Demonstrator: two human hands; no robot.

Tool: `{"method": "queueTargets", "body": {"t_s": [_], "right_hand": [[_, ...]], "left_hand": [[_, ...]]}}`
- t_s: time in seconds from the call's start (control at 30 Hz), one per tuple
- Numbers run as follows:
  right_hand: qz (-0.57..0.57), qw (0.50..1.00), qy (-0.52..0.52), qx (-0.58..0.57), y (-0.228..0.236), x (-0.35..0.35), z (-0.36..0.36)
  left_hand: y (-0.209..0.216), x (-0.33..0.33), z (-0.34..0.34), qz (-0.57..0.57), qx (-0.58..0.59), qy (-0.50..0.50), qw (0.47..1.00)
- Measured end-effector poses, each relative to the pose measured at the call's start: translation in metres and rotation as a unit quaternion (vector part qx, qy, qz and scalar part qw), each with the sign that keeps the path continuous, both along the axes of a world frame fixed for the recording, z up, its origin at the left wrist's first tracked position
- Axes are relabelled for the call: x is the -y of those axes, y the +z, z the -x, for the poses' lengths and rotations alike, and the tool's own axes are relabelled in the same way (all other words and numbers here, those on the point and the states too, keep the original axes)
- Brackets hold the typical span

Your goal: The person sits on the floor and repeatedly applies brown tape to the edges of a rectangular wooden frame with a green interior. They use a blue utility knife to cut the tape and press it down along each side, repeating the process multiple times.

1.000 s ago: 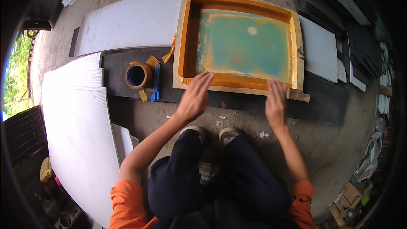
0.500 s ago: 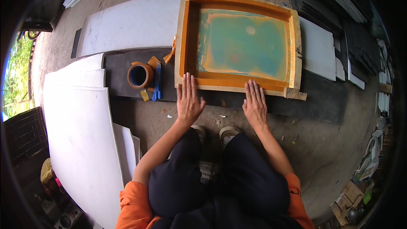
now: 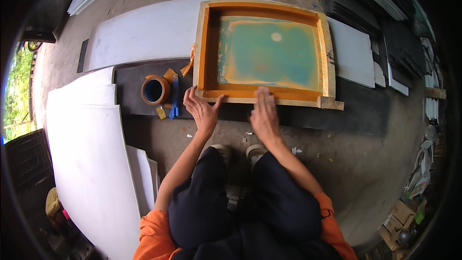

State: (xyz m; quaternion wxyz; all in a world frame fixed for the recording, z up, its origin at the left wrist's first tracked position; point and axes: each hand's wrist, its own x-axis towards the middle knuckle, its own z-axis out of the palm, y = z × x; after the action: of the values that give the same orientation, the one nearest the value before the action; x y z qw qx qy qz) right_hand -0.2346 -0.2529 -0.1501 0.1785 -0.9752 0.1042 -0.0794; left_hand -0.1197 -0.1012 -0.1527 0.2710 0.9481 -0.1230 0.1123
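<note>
A shallow rectangular wooden frame (image 3: 326, 48) lies ahead of the person, set a little right of centre, across a white panel (image 3: 139, 33) and a long black sheet (image 3: 351, 113). Orange tape (image 3: 288, 92) lines its inner walls, and a blue-green mesh (image 3: 269, 60) with orange-tinted margins fills the middle. A pale round spot (image 3: 276, 37) shows in the mesh's upper part, and a short wooden block (image 3: 332, 104) sits at the frame's near right corner.

The person's hands are well apart from each other. The left hand (image 3: 201, 111) is at the near left corner of the frame, its fingers parted and bent, the thumb stretched away from them along the near edge. The right hand (image 3: 265, 114) is blurred; its fingers lie extended over the near edge, around the middle of that side. How firmly either one presses cannot be told.

Left of the frame, a roll of brown tape (image 3: 166, 91) rests on the black sheet, beside a blue strip (image 3: 174, 98) and a small yellow piece (image 3: 160, 112). A loose orange strip (image 3: 189, 61) hangs by the frame's left side. Large white sheets (image 3: 86, 163) spread along the person's left, and white scraps (image 3: 296, 150) dot the floor (image 3: 308, 166).
</note>
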Motion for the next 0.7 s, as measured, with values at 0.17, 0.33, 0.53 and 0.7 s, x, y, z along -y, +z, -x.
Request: {"method": "queueTargets", "body": {"t_s": [0.17, 0.33, 0.53, 0.7], "right_hand": [[0.029, 1.000, 0.005, -0.009, -0.008, 0.012, 0.009], [0.127, 0.973, -0.173, -0.084, -0.006, 0.086, 0.063], [0.117, 0.955, -0.256, -0.096, -0.004, 0.048, 0.033], [0.114, 0.984, -0.034, -0.129, -0.006, -0.044, -0.027]], "left_hand": [[-0.021, -0.020, -0.015, 0.119, -0.133, 0.047, 0.983], [-0.019, -0.029, -0.028, 0.209, -0.222, 0.087, 0.949], [-0.019, -0.037, -0.036, 0.233, -0.256, 0.077, 0.935], [-0.009, -0.050, -0.045, 0.212, -0.310, 0.060, 0.925]]}}
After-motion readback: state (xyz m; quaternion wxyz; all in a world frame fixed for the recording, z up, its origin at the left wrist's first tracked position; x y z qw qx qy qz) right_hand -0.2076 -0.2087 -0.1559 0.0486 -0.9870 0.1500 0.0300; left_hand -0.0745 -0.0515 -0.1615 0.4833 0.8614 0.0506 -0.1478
